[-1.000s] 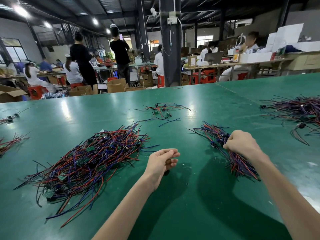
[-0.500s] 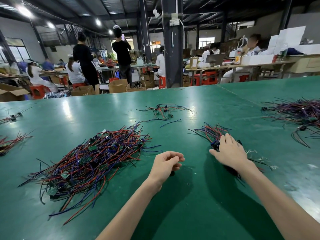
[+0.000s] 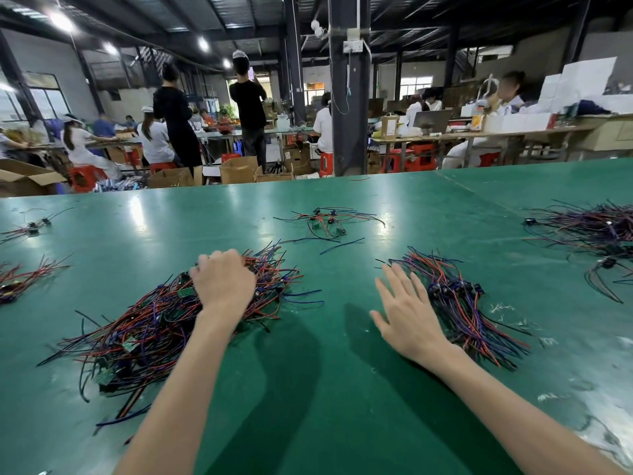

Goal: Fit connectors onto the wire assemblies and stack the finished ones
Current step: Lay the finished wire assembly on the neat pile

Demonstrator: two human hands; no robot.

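curling into the loose wire pile (image 3: 144, 323), left hand (image 3: 222, 286) grips wires; right hand (image 3: 407, 313), spread flat, lies beside finished stack (image 3: 462, 303).

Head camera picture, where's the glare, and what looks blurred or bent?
Head view: ceiling lights glare as pale streaks on the green table; soft shadows lie between the left arm and right arm; the table's far edge bows; background workers look soft.
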